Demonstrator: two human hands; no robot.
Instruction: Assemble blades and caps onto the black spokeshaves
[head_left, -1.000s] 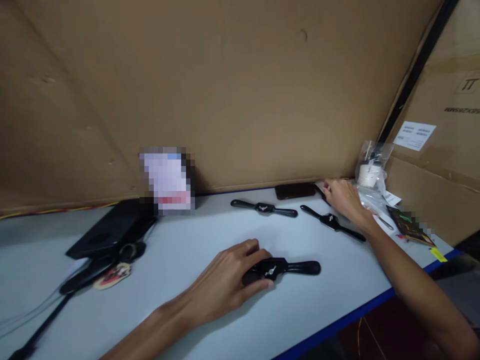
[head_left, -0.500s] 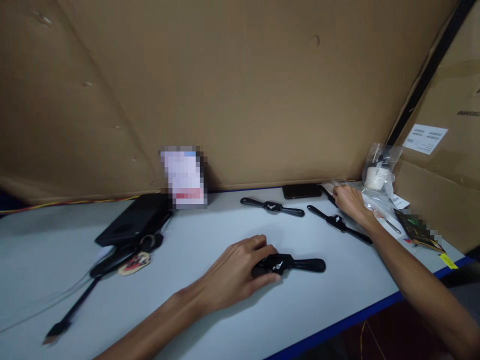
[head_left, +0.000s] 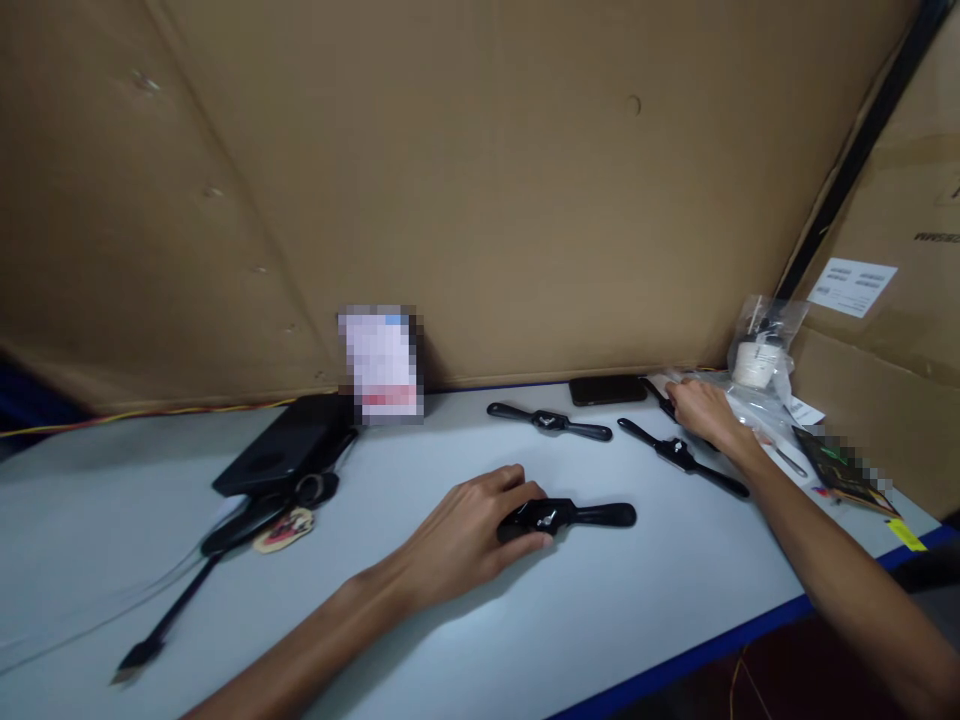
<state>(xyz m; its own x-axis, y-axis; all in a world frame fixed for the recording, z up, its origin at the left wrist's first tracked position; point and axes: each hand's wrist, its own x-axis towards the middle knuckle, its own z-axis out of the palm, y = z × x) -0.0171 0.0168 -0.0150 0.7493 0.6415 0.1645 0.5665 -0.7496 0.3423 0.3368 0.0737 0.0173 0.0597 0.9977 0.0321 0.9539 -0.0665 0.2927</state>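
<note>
My left hand [head_left: 480, 525] is closed around the left handle of a black spokeshave [head_left: 551, 516], whose other handle points right. My right hand [head_left: 701, 410] reaches to the back right, its fingers closed on another black spokeshave [head_left: 661, 398], mostly hidden under the hand. Between the hands, one spokeshave [head_left: 679, 455] lies slanted on the table, close beside my right hand. Farther back and to the left lies one more spokeshave [head_left: 549, 421]. All have a wider middle body between two handles.
A dark phone [head_left: 607, 390] lies by the cardboard wall [head_left: 525, 200]. Plastic bags and a bagged white container [head_left: 756, 362] stand at the back right, near a dark packet [head_left: 844, 470]. At left are a black box [head_left: 285, 450], a cable [head_left: 169, 620] and a propped, blurred screen [head_left: 382, 365].
My left hand has shifted slightly left along with its spokeshave. My right hand stays at the far spokeshave. The whole view has shifted a little.
</note>
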